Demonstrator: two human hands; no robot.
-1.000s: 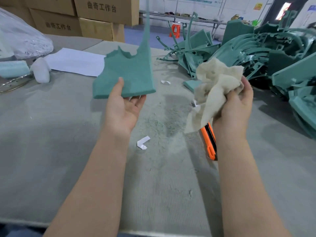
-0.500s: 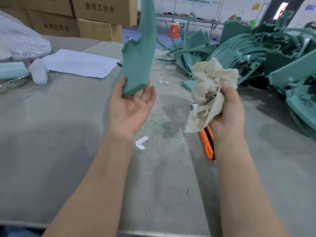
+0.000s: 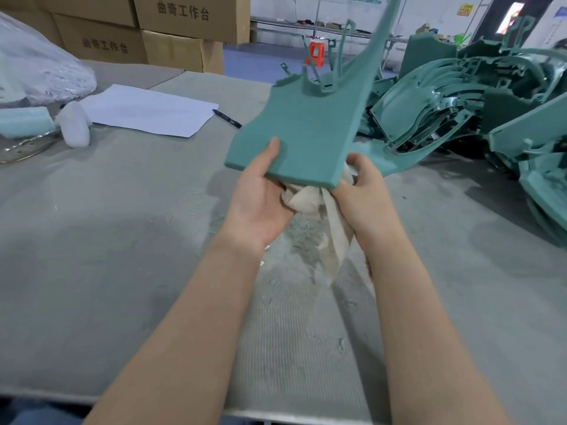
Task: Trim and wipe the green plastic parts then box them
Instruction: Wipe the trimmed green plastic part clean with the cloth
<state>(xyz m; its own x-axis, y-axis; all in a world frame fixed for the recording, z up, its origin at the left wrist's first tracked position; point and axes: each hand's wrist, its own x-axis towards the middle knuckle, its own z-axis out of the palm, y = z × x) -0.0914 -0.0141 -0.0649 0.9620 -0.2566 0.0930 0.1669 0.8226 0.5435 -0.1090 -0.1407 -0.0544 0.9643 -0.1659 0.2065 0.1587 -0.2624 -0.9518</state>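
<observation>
The left hand grips the green part by its near edge, thumb on top and fingers underneath, and holds it nearly flat above the table. The right hand is curled round a bunched cloth, which presses against the underside of the part at its near right corner. The loose tail of the cloth hangs toward the table.

The step in hand looks like wiping the lower face. To do it well, the left hand needs a firm hold. The part's long thin arm reaches up and away, and would probably swing and tip the part under pressure. The cloth should sweep from the near edge outward over the whole face and into the notched far edge. The pile of other green parts lies on the right of the table, apart from the hands.
</observation>
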